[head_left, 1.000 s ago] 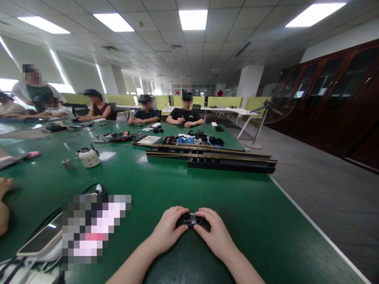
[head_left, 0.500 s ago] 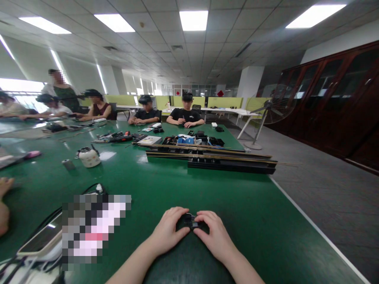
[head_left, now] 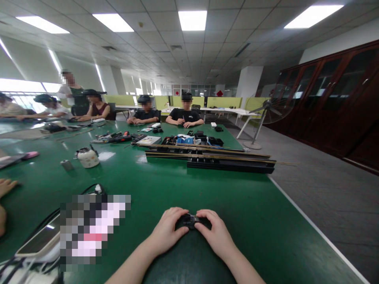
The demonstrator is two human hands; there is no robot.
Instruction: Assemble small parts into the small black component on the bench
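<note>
Low in the head view, a small black part (head_left: 192, 221) with a shiny grey piece at its middle sits between my two hands on the green table (head_left: 237, 197). My left hand (head_left: 169, 228) is closed on its left end, thumb below and fingers above. From the other side my right hand (head_left: 215, 232) pinches the right end in the same way. Fingers cover much of the part, so its exact kind cannot be made out.
Beyond my hands lie long black rails (head_left: 231, 165) with thin brass-coloured rods. To the left are a phone (head_left: 38, 236), cables, a white jar (head_left: 88, 157) and a grey cylinder (head_left: 66, 165). Another person's hand (head_left: 6, 187) rests at the left edge. Several people sit farther back.
My right hand has shifted slightly, and the part's two sides look closer together at the middle. The view has turned a little. At the left, the other person's hand reaches farther in.
</note>
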